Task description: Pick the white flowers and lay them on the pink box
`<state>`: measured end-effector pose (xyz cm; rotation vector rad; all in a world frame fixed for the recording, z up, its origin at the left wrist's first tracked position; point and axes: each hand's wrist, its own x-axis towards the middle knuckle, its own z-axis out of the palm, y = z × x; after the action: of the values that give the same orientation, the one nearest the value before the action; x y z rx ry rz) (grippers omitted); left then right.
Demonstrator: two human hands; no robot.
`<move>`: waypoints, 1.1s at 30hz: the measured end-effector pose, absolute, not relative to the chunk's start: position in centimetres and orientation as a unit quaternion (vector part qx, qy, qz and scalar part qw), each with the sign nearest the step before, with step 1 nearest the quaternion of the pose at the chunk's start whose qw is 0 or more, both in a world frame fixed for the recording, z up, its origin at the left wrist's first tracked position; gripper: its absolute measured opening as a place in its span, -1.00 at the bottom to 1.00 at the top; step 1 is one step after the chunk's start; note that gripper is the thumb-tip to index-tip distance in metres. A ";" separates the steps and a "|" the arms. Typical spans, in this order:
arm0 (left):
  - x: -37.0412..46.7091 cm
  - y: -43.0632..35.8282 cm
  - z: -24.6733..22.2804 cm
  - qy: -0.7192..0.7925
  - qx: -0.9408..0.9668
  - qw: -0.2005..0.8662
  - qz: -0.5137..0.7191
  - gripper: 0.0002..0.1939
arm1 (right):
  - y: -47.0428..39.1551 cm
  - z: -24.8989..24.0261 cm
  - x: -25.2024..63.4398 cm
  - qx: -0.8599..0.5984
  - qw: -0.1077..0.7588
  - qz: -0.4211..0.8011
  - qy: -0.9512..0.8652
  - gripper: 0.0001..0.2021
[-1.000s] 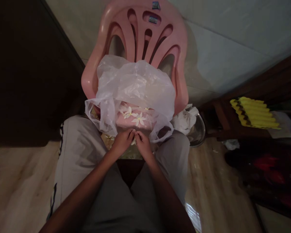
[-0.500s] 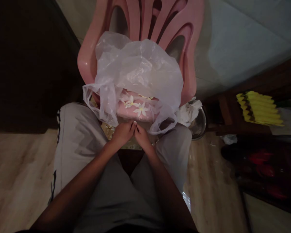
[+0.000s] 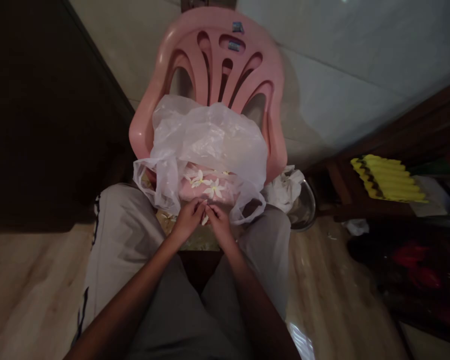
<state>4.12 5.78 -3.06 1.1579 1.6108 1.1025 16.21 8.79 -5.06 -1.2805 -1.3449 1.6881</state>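
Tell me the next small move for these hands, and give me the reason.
Probably raise the fingertips slightly to bring the white petal-like piece into clearer view. The left hand and right hand are close together and partly cover it, and which grip holds it is hard to tell. Loose white flowers lie just beyond.

trousers [image 3: 123,215]: loose, greyish | left outer edge: dark marks [image 3: 84,306], perhaps trim | forearms [image 3: 144,280], hands [image 3: 189,220]: bare
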 end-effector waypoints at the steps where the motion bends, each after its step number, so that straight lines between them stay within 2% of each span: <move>1: 4.2 5.9 -3.0 0.641 0.464 0.422 0.442 -0.70 | 8.8 -5.1 16.2 -0.485 0.315 0.648 -0.496 -0.65; 8: 4.4 6.0 -2.8 0.656 0.475 0.393 0.436 -0.67 | 8.6 -4.8 16.5 -0.486 0.344 0.673 -0.440 -0.67; 33: 4.1 5.9 -2.8 0.664 0.502 0.368 0.415 -0.64 | 8.8 -5.2 16.5 -0.480 0.350 0.656 -0.465 -0.69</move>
<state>4.08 5.93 -2.84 1.2893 1.7051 1.0659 16.54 8.76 -5.23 -1.2439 -1.2038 1.7005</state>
